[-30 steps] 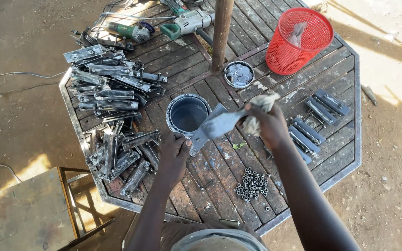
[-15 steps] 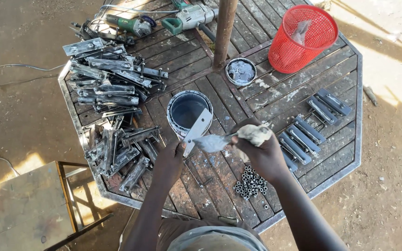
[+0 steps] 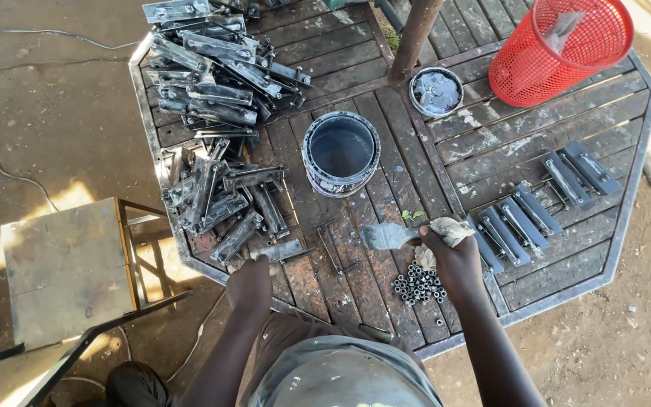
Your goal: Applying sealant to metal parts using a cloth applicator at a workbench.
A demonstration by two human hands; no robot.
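My right hand point(image 3: 453, 264) grips a paintbrush point(image 3: 387, 236) whose handle is wrapped in a rag point(image 3: 452, 228); its grey bristles point left over the slatted table point(image 3: 491, 162). Near the table's front left edge my left hand point(image 3: 250, 285) rests on a flat metal piece point(image 3: 280, 250), at the foot of a heap of metal latch parts point(image 3: 220, 203). An open paint can point(image 3: 340, 153) with grey paint stands behind the brush. A cluster of small dark nuts point(image 3: 418, 285) lies just under my right hand.
Painted grey latch parts point(image 3: 540, 211) lie in rows at the right. A red mesh basket point(image 3: 559, 49), the can's lid point(image 3: 435, 91) and a rusty pole point(image 3: 416, 38) stand at the back. More metal parts point(image 3: 212, 60) are piled back left. A stool point(image 3: 69, 264) stands left of the table.
My right hand has drawn the brush down from the paint can toward the front of the table. My left hand has moved left and down onto a metal piece by the heap.
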